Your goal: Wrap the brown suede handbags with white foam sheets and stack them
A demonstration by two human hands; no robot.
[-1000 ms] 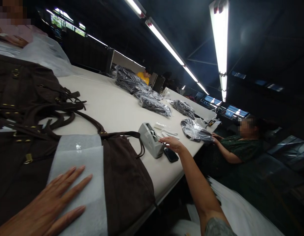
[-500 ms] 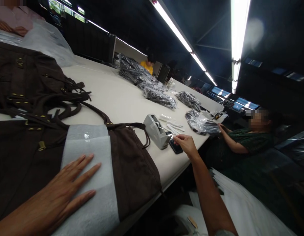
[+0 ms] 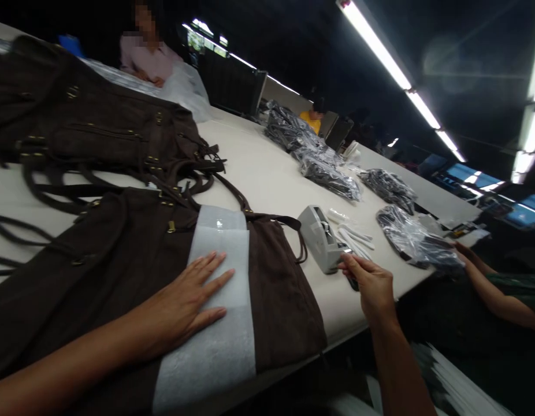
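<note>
A pale table (image 3: 245, 156) runs from the left edge towards the right of the frame. On it, a dark brown bag (image 3: 280, 300) fills the lower left, lying flat with its straps looped towards the middle. A second brown bag (image 3: 107, 130) lies beyond it in the upper left, near a person in pink (image 3: 148, 60). Bags in clear plastic (image 3: 302, 136) are heaped above the centre, and another wrapped bag (image 3: 417, 237) lies at the right, by a co-worker's hands (image 3: 464, 254).

A broad whitish strip (image 3: 222, 315) crosses the nearer bag (a shiny patch shows near its top). The left hand (image 3: 187, 306) rests flat, fingers spread, across the strip and the bag. Right of centre, the right hand (image 3: 349, 263) has its fingertips pinched together just beside a grey tape dispenser (image 3: 319, 237). Thin white pieces (image 3: 356, 237) lie beside the dispenser; a dark flat thing (image 3: 353, 283) is mostly hidden by the right hand. Smallest is a shiny bit, apparently tape (image 3: 348, 252), at those fingertips.
</note>
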